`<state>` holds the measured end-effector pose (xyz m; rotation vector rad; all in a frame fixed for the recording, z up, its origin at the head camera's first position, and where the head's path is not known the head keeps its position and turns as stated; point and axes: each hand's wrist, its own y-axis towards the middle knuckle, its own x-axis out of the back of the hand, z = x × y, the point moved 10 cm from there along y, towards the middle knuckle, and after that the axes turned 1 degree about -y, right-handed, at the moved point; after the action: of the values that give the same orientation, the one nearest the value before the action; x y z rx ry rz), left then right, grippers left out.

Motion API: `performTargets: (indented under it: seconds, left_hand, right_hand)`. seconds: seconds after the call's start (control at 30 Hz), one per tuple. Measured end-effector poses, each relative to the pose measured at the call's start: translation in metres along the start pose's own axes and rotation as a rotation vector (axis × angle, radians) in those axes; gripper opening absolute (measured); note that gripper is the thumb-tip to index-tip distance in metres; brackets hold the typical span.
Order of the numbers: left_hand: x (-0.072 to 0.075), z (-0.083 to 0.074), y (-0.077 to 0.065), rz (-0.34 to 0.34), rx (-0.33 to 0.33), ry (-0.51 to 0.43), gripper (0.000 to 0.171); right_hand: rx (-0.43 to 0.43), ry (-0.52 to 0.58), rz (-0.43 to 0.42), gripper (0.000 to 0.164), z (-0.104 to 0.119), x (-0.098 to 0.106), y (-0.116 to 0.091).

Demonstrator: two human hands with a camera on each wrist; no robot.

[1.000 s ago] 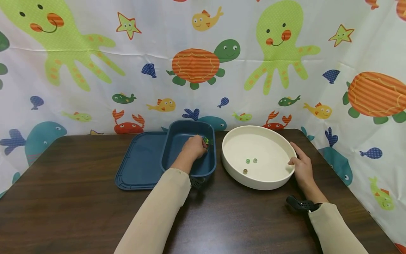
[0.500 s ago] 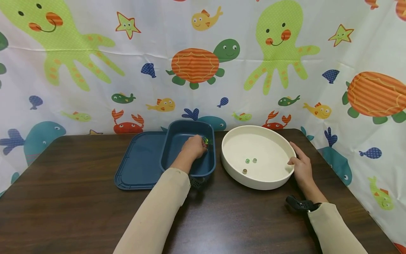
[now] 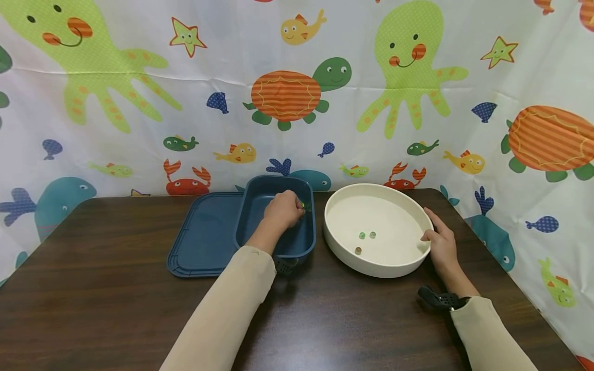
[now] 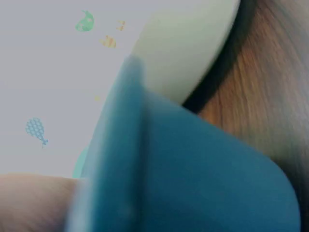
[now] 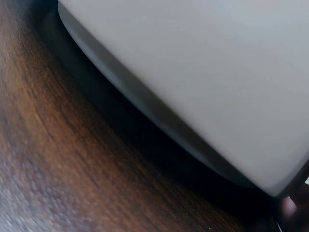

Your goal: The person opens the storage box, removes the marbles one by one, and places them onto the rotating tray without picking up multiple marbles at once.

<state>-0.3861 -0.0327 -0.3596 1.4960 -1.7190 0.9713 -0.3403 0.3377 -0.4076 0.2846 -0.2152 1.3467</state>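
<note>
My left hand [image 3: 283, 208] reaches into the deep blue bin [image 3: 241, 222], fingers curled down beside shiny green marbles [image 3: 303, 206] near its right wall. Its fingertips are hidden from above, so I cannot tell whether a marble is between them. In the left wrist view the bin's wall [image 4: 203, 179] fills the lower middle. My right hand [image 3: 442, 242] grips the right rim of a round cream tray [image 3: 394, 216], thumb over the inside and fingers outside. Three small glass marbles lie in this tray: a green one [image 3: 362, 235], a clear one [image 3: 373, 235] and a brownish one [image 3: 358, 251].
A flat blue lid [image 3: 201, 239] lies left of the bin, partly under it. Both containers stand at the back of the dark wooden table [image 3: 102, 278]. Behind them hangs a white curtain [image 3: 241, 46] printed with sea animals.
My left hand has risen slightly and shifted up and left in the bin, covering more of the green marbles. My right hand, the tray and its three marbles have stayed put.
</note>
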Motion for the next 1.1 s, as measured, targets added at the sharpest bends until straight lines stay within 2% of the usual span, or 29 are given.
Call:
performTargets:
  seconds: [0.37, 0.6, 0.77, 1.1]
  left_hand:
    - [0.014, -0.027, -0.010, -0.070, -0.060, -0.018, 0.015]
    - [0.014, -0.058, -0.021, -0.056, -0.144, -0.026, 0.018]
    - [0.003, -0.081, -0.028, -0.020, -0.213, -0.027, 0.017]
    - [-0.033, -0.112, -0.033, 0.037, -0.307, -0.036, 0.013]
  right_hand:
    - [0.003, -0.018, -0.006, 0.077, 0.001, 0.001, -0.002]
    - [-0.002, -0.022, -0.006, 0.077, 0.001, 0.001, -0.001]
    - [-0.016, -0.022, -0.008, 0.078, -0.001, 0.002, 0.000]
    - [-0.038, 0.009, 0.000, 0.078, -0.004, 0.000, 0.001]
